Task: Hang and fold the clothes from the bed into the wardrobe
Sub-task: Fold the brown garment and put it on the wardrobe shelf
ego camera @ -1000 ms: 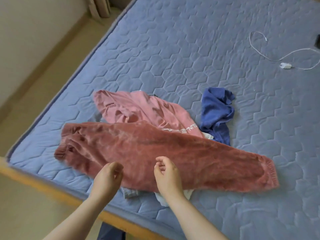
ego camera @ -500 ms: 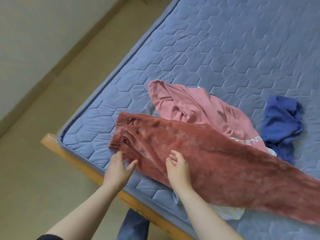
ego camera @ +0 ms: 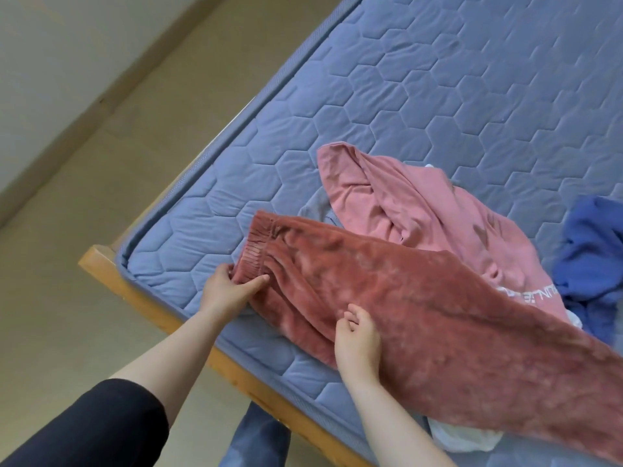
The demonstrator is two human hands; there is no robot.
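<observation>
On the bed, left hand pinches red trousers; right hand apparently grips them.

Beige floor, pale wall, wooden bed frame.

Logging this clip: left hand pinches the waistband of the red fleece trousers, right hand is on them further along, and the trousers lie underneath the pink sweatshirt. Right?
Not quite. The head view shows the red fleece trousers lying over the pink sweatshirt, not underneath it. The rest holds: the left hand pinches the waistband, and the right hand is on them further along.
</observation>
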